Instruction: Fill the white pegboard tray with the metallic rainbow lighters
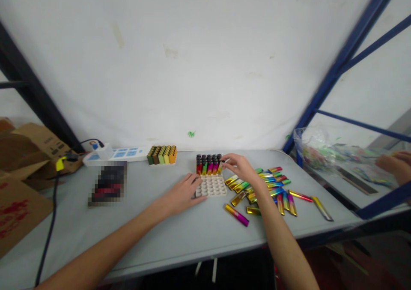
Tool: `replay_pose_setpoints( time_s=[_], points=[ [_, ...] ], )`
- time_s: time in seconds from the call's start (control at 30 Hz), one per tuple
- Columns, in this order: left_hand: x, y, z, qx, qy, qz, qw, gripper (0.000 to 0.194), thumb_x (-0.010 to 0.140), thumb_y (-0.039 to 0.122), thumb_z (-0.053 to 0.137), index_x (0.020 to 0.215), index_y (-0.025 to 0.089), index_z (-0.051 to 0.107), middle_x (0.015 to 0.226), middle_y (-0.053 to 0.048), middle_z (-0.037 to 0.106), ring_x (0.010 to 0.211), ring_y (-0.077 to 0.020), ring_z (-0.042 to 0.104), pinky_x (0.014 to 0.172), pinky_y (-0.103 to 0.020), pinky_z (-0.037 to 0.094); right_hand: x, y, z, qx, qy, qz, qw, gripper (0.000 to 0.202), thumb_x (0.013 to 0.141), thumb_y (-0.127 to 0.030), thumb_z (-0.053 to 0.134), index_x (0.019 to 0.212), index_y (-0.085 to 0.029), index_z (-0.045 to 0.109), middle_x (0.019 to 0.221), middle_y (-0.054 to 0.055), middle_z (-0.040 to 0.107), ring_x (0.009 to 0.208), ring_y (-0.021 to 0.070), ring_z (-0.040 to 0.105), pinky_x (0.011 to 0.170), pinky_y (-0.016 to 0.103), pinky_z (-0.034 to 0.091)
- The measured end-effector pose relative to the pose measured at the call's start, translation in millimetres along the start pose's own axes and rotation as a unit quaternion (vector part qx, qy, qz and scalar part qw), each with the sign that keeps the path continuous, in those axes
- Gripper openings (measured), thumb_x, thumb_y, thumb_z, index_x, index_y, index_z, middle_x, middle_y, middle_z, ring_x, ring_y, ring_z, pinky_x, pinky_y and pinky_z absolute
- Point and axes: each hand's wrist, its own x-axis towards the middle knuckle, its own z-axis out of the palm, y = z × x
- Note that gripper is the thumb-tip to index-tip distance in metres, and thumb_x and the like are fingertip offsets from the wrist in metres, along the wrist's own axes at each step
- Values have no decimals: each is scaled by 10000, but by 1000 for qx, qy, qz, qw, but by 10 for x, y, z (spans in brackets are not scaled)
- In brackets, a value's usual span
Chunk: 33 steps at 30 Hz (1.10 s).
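A white tray (211,187) with round holes stands on the table, its back rows filled with upright, shiny lighters (208,165) with black tops. My left hand (184,195) holds the tray's left edge, fingers behind and thumb along the front corner. At the right end of the filled rows, my right hand (239,165) has its fingertips pinched on a yellowish lighter (220,169), partly hidden by the fingers. Many loose metallic lighters (272,180) lie in a heap beside my right forearm. A yellow and purple lighter (236,215) lies nearer the front edge.
Another block of upright gold and green lighters (162,155) stands at the back left. A power strip (128,153), a pixelated dark item (108,183) and cardboard boxes (22,195) are to the left. Beyond the blue frame (330,80), another person's hand (396,165) shows near plastic bags (321,146).
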Motion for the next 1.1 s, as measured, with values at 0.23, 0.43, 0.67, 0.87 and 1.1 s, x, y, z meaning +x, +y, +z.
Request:
replay_pose_setpoints(
  time_s=[0.23,0.43,0.67,0.87,1.1],
  points=[
    [-2,-22,32,-10,12,6,1000,432,970,518,600,1249,191,558,1251,-124,598,1208,-292,542,1064,-454,474,-8,12,-31,1,-14,12,1000,245,962,-361,612,1097,-192,727,966,54,779,728,168,719,723,275,542],
    [1,-10,13,-13,11,5,1000,430,962,510,618,1242,189,559,1259,-128,590,1186,-293,546,1062,-462,476,28,137,42,-75,34,-46,996,215,992,-301,568,1030,-197,752,879,55,760,751,175,692,761,292,535],
    [0,-13,12,-11,4,1,1000,448,971,518,595,1264,181,555,1278,-135,584,1216,-292,533,1079,-458,463,28,221,-5,-148,78,-23,986,177,977,-276,595,1080,-189,710,955,65,714,733,151,653,750,279,514],
    [-10,-30,28,-7,1,5,1000,453,979,534,573,1266,183,561,1281,-129,582,1209,-292,532,1074,-459,464,-120,381,-157,-255,-56,190,946,328,901,-493,690,955,-171,719,900,105,757,826,225,699,753,311,505],
    [0,3,1,-7,0,0,1000,451,979,526,575,1266,179,556,1265,-128,590,1208,-288,534,1074,-441,459,-166,403,-16,-315,-95,273,904,506,764,-649,758,978,-192,721,931,124,757,845,254,710,722,318,497]
  ],
)
